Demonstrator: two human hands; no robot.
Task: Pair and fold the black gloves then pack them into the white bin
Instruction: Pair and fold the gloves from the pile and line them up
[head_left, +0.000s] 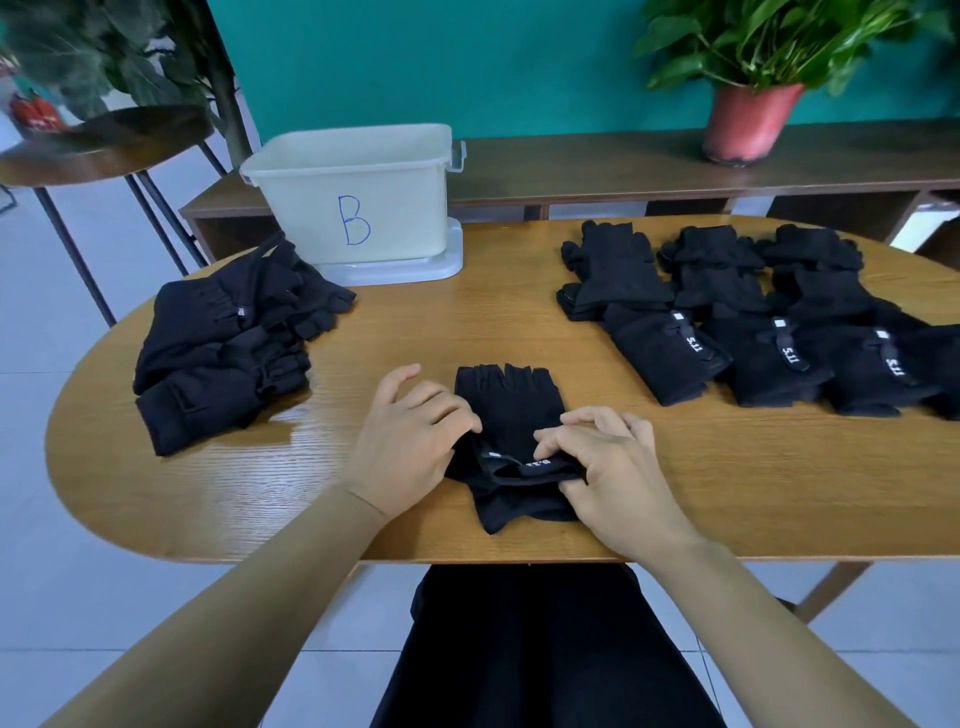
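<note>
On oval wooden table (675, 467), both hands (410, 436) pinching black fabric gloves (506, 410)

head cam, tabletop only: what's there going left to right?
Pile of black gloves → left hand → glove being folded → right hand → rows of laid-out gloves. White bin left out: it sits farther back and overlaps the pile's span.

Oval wooden table (727, 483), black gloves (511, 410), white bin (358, 208)

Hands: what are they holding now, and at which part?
Both the left hand and right hand pinch the black gloves at the wrist strap, on the table.
</note>
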